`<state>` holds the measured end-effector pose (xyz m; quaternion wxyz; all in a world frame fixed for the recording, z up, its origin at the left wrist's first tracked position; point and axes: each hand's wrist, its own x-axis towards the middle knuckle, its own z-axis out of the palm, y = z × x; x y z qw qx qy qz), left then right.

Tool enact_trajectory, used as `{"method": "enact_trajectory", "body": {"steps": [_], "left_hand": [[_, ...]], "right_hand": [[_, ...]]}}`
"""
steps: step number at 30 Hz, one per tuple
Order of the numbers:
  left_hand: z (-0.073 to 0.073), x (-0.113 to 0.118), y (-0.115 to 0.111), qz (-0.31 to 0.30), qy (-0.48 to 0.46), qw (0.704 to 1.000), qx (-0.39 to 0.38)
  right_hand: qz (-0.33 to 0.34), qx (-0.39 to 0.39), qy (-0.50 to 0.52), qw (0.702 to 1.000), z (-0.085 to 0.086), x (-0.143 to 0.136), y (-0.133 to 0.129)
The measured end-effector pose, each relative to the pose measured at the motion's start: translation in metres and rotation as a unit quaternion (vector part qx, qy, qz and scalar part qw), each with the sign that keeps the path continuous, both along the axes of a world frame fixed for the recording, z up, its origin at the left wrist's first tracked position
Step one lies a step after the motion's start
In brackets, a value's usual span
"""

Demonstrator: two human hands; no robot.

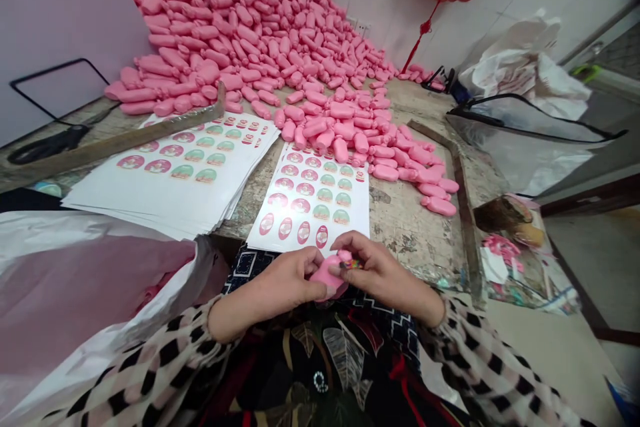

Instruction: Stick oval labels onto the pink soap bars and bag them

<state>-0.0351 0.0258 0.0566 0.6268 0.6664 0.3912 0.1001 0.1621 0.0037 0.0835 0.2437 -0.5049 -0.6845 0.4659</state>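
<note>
Just past the table's front edge, my left hand (293, 278) has its thumb and fingers closed around the body of a pink bottle-shaped piece (327, 274). My right hand (383, 272) pinches at the narrow end of the same piece, where a small multicoloured bit (353, 264) shows between thumb and fingers. What that bit is cannot be made out. Close in front of both hands lies a sheet of pink and green stickers (313, 197). A large heap of similar pink pieces (250, 27) covers the back of the table.
A stack of sticker sheets (150, 180) lies at left, under a wooden strip (150, 136) and near black scissors (50, 144). A white bag (45, 267) hangs at front left. Another wooden strip (466, 220) edges the right, beside a clear bag (525, 147).
</note>
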Motion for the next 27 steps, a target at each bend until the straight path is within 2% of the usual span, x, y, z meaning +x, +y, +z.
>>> {"method": "enact_trajectory", "body": {"steps": [2, 3, 7, 9, 11, 14, 17, 19, 22, 25, 27], "left_hand": [[-0.005, 0.001, -0.004, 0.003, 0.003, 1.0, -0.009], [-0.006, 0.001, -0.007, 0.015, 0.011, 1.0, 0.012], [-0.006, 0.001, -0.019, 0.065, 0.054, 0.979, 0.185], [-0.006, 0.001, -0.021, 0.064, 0.055, 0.969, 0.231], [-0.008, 0.0, -0.02, 0.077, 0.069, 0.964, 0.244], [-0.011, -0.003, -0.013, 0.139, 0.108, 0.946, 0.271], [-0.009, -0.006, -0.004, 0.178, 0.151, 0.923, 0.305], [-0.007, -0.006, 0.0, 0.152, 0.186, 0.916, 0.322], [-0.006, -0.004, 0.003, 0.086, 0.237, 0.896, 0.367], [-0.012, -0.001, 0.001, 0.039, 0.25, 0.87, 0.423], [-0.018, -0.001, -0.002, 0.003, 0.252, 0.864, 0.435]], "right_hand": [[0.002, 0.019, -0.017, 1.0, -0.005, -0.013, -0.006], [-0.011, 0.025, -0.02, 0.999, -0.009, -0.02, -0.01], [-0.118, 0.015, 0.026, 0.993, -0.022, -0.04, -0.019], [-0.124, 0.011, 0.042, 0.991, -0.025, -0.041, -0.019], [-0.104, 0.014, 0.035, 0.994, -0.026, -0.035, -0.013], [-0.114, 0.049, -0.038, 0.991, -0.029, -0.018, 0.001], [-0.151, 0.127, -0.188, 0.962, -0.038, -0.002, 0.016], [-0.153, 0.163, -0.269, 0.937, -0.044, 0.001, 0.022], [-0.144, 0.192, -0.332, 0.912, -0.05, -0.002, 0.027], [-0.133, 0.202, -0.356, 0.903, -0.05, -0.007, 0.03], [-0.124, 0.207, -0.363, 0.9, -0.05, -0.009, 0.032]]}}
